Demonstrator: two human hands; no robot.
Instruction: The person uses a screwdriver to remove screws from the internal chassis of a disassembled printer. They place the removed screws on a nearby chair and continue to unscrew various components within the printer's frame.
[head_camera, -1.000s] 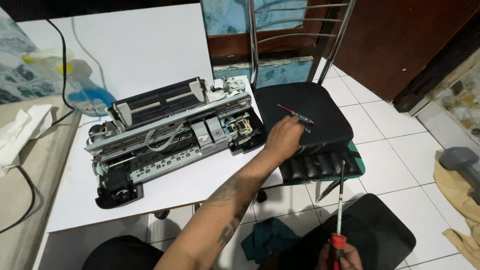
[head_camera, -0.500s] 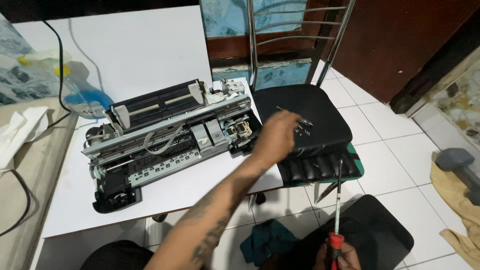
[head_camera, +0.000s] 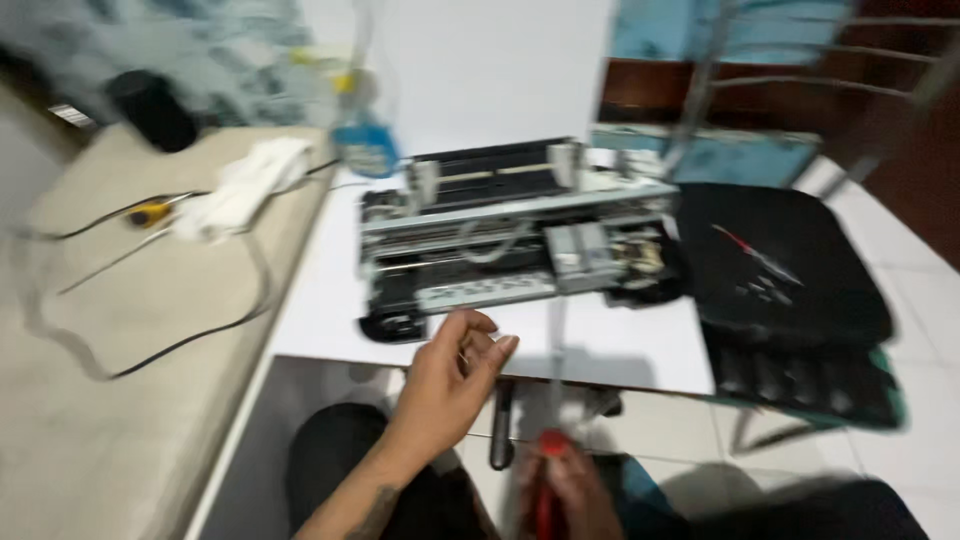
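Red-handled screwdriver (head_camera: 548, 470) upright, blurred, held low near the table edge

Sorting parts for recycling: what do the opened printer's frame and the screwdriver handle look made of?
Printer: black plastic base with grey bars across it that look like bare metal; blur leaves the finish uncertain. Screwdriver handle, in the right hand: red, probably plastic. Left hand holds nothing visible.

Bare white board strip (head_camera: 600, 345) before opened printer (head_camera: 520, 240) passable; chair (head_camera: 790, 290) crowds right, seemingly touching.
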